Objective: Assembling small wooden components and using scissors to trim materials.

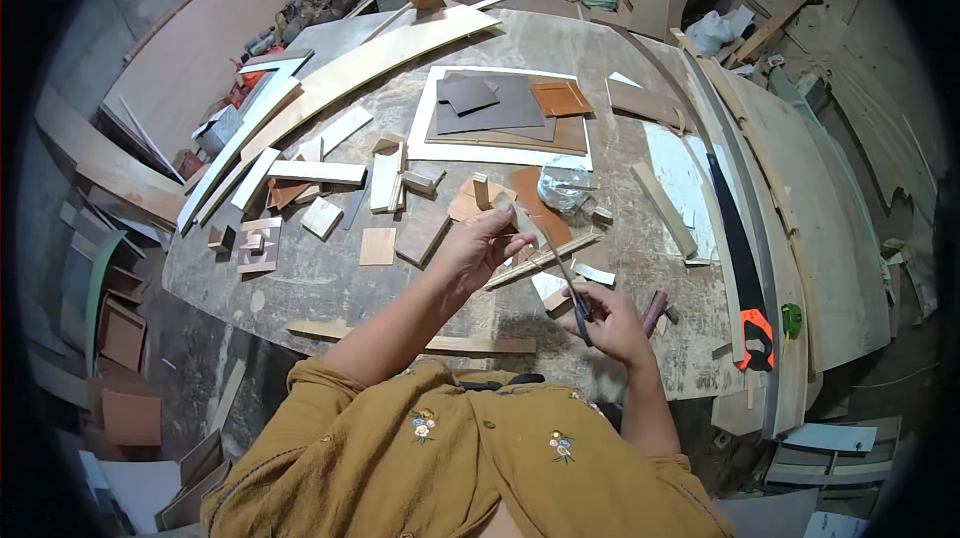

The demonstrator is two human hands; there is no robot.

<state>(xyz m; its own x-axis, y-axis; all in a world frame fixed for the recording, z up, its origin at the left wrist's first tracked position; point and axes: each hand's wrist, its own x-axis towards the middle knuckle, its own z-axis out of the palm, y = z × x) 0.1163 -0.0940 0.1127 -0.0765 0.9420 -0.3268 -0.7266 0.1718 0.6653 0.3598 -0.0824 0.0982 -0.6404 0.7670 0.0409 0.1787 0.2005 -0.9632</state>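
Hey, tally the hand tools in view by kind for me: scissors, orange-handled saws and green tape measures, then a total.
Scissors: 1, in the right hand
Orange-handled saw: 1
Green tape measure, by its look: 1
Total: 3

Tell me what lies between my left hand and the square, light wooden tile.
In the head view, a thick, brownish wooden block lies between your left hand and the square tile.
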